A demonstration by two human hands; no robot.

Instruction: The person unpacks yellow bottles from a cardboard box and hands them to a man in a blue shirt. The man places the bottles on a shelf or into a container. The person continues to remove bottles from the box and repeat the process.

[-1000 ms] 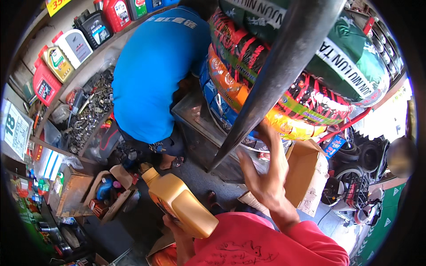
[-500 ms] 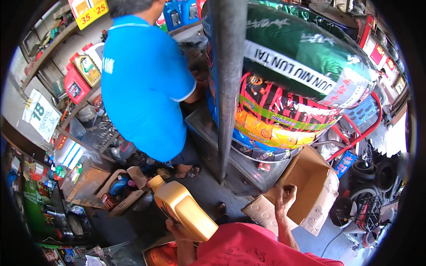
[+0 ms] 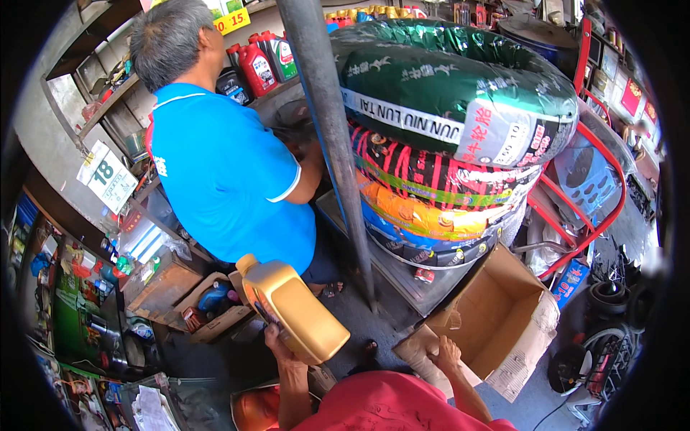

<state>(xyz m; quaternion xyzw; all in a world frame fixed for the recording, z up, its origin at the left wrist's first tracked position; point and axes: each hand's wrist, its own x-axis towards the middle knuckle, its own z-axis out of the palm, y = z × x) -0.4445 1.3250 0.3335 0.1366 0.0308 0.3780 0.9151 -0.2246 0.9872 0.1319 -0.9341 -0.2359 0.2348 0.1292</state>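
Note:
A gold plastic jug [image 3: 305, 316] with a gold cap, like an engine oil bottle, leans up to the left in front of me. My left hand [image 3: 280, 346] is closed around its lower left side; part of the fingers is hidden behind it. To the right stands an open cardboard box [image 3: 496, 309], with bare cardboard showing inside. At the box's near left flap is my right hand [image 3: 447, 353], its fingers bent and closed on the flap's edge.
A person in a blue shirt [image 3: 223, 172] stands ahead left, beside a metal post [image 3: 327, 122]. Wrapped tyres [image 3: 453, 93] are stacked on a dark stand at the right. A small carton [image 3: 215, 316] of odds and ends sits left. Red metal tubing [image 3: 611, 158] rises behind the box.
My right hand has come down from above the box opening to its near flap. The jug stays in my left hand. The view has shifted, and the other person's head now shows more.

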